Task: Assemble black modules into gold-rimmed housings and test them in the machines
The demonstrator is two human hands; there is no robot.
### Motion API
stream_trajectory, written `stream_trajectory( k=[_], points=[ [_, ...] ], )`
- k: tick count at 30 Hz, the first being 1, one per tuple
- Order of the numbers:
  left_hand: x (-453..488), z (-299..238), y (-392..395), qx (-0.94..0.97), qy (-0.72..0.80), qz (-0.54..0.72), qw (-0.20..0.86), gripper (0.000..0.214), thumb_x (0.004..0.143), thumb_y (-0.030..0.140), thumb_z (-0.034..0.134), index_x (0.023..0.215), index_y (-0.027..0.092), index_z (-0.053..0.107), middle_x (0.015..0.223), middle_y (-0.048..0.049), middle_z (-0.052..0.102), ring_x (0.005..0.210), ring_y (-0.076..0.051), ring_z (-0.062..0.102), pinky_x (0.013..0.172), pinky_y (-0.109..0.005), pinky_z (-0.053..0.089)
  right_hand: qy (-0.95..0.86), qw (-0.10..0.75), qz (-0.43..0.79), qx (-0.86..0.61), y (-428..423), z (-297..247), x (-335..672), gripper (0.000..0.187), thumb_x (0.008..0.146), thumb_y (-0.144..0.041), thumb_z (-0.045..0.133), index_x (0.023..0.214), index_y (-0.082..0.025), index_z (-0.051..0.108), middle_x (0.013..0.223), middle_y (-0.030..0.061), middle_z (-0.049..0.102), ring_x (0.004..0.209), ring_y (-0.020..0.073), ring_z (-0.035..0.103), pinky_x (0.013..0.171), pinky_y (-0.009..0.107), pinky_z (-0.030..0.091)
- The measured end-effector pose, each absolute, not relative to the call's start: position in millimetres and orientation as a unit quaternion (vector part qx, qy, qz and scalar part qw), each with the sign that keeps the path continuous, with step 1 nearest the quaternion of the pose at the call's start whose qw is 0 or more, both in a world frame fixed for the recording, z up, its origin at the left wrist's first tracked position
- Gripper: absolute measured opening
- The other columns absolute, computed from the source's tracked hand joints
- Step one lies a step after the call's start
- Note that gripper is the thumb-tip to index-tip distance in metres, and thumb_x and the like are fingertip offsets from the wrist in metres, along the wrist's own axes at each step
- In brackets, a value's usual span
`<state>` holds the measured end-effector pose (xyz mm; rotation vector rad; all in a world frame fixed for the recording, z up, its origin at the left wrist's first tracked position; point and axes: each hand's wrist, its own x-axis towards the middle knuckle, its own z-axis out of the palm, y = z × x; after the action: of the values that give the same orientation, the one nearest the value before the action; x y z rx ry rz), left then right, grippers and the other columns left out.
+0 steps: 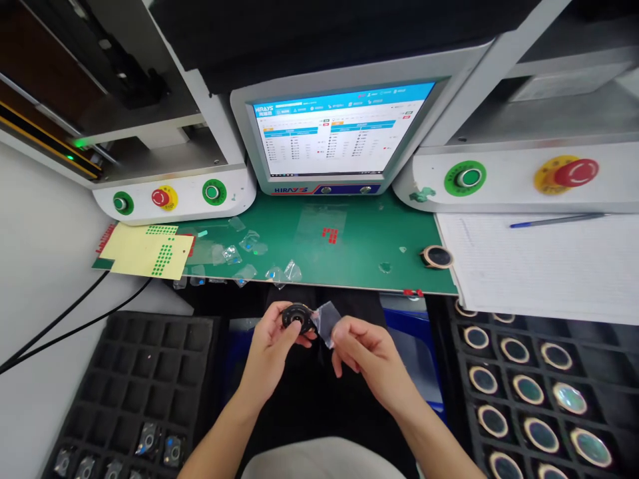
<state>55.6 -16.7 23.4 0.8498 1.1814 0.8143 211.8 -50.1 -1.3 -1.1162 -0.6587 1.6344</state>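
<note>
My left hand (269, 356) is closed on a round black watch case (298, 311), its thumb across the face that is turned up. A small piece of clear plastic film (327, 320) stretches from the right edge of the case. My right hand (367, 349) pinches the film's other side between thumb and fingertips. Both hands are above my lap, just in front of the green bench mat (279, 229). Another round watch case with a gold rim (437, 257) rests on the mat's right end.
Scattered clear film pieces (244, 274) and yellow sticker sheets (150, 251) lie on the mat's left. Behind it stand a monitor (339, 133) and machine button panels (174, 196). Black compartment trays flank me, the right tray (542, 349) holding gold-rimmed cases. A pen (559, 220) lies on papers.
</note>
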Motion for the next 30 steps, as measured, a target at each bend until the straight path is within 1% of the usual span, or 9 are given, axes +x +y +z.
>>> stream_trajectory(
  k=[2,6,8,13,17,21,23,26,30],
  points=[
    [59.1,23.1,-21.2,0.389,0.531,0.362,0.66,0.033,0.082,0.045,0.073,0.091,0.015,0.063,0.086,-0.0074,0.072,0.065,-0.014,0.06,0.06,-0.023,0.048,-0.288,0.498,0.681,-0.453,-58.4,6.5,213.1,0.044,0.08,-0.057,0.071,0.065,-0.017,0.061,0.044,-0.0081,0.034,0.038,0.0067,0.036,0.041,0.022,0.039],
    [64.8,23.1,-28.9,0.409,0.529,0.34,0.661,0.037,0.087,0.051,0.067,0.091,0.015,0.063,0.077,-0.0038,0.07,0.051,-0.008,0.043,0.047,-0.019,0.034,-0.301,0.498,0.678,-0.449,-67.5,12.5,206.5,0.046,0.082,-0.061,0.067,0.066,-0.018,0.058,0.045,-0.0088,0.032,0.038,0.007,0.036,0.042,0.021,0.039],
    [66.3,24.7,-31.8,0.409,0.515,0.339,0.673,0.037,0.088,0.051,0.065,0.096,0.015,0.064,0.085,-0.0057,0.071,0.054,-0.008,0.047,0.05,-0.019,0.039,-0.307,0.494,0.677,-0.452,-71.1,11.7,202.0,0.048,0.083,-0.063,0.065,0.067,-0.018,0.057,0.045,-0.0089,0.031,0.038,0.0071,0.035,0.041,0.021,0.036],
    [67.0,26.2,-38.0,0.409,0.498,0.337,0.686,0.033,0.087,0.047,0.068,0.096,0.016,0.063,0.1,-0.0083,0.073,0.078,-0.016,0.064,0.072,-0.025,0.051,-0.33,0.479,0.666,-0.467,-78.0,8.8,197.9,0.051,0.086,-0.065,0.06,0.067,-0.018,0.058,0.044,-0.0078,0.034,0.04,0.0074,0.034,0.043,0.021,0.034],
    [66.4,19.6,-44.6,0.409,0.492,0.342,0.688,0.04,0.096,0.054,0.051,0.104,0.017,0.064,0.108,-0.0096,0.072,0.094,-0.021,0.066,0.087,-0.031,0.05,-0.386,0.451,0.637,-0.492,-76.6,13.2,202.5,0.049,0.09,-0.059,0.056,0.065,-0.017,0.055,0.048,-0.0031,0.046,0.044,0.0067,0.036,0.044,0.02,0.028],
    [67.4,19.9,-47.8,0.451,0.478,0.338,0.673,0.058,0.097,0.066,0.036,0.109,0.017,0.064,0.111,-0.0114,0.072,0.094,-0.022,0.066,0.083,-0.031,0.051,-0.439,0.408,0.614,-0.513,-72.7,18.5,206.2,0.047,0.093,-0.052,0.05,0.063,-0.017,0.05,0.049,-0.0026,0.047,0.045,0.0067,0.035,0.044,0.021,0.025],
    [69.5,24.1,-47.4,0.476,0.481,0.333,0.657,0.056,0.095,0.067,0.042,0.108,0.017,0.063,0.11,-0.011,0.072,0.09,-0.021,0.067,0.078,-0.029,0.052,-0.438,0.402,0.614,-0.519,-72.0,19.9,206.3,0.044,0.093,-0.05,0.049,0.063,-0.018,0.05,0.05,-0.0028,0.047,0.045,0.0069,0.035,0.044,0.021,0.025],
    [73.7,30.2,-46.3,0.483,0.504,0.33,0.635,0.04,0.094,0.057,0.055,0.099,0.017,0.062,0.106,-0.0095,0.074,0.087,-0.019,0.069,0.071,-0.025,0.054,-0.424,0.402,0.613,-0.531,-72.0,20.4,204.7,0.042,0.091,-0.049,0.05,0.062,-0.018,0.05,0.051,-0.0024,0.047,0.044,0.0074,0.036,0.042,0.021,0.025],
    [76.7,30.8,-46.8,0.48,0.519,0.369,0.603,0.033,0.095,0.05,0.057,0.091,0.018,0.062,0.102,-0.0093,0.077,0.094,-0.021,0.071,0.082,-0.028,0.057,-0.409,0.417,0.562,-0.586,-70.2,17.3,202.9,0.041,0.086,-0.046,0.056,0.056,-0.019,0.048,0.047,-0.0027,0.045,0.044,0.0078,0.037,0.044,0.022,0.027]
  ],
)
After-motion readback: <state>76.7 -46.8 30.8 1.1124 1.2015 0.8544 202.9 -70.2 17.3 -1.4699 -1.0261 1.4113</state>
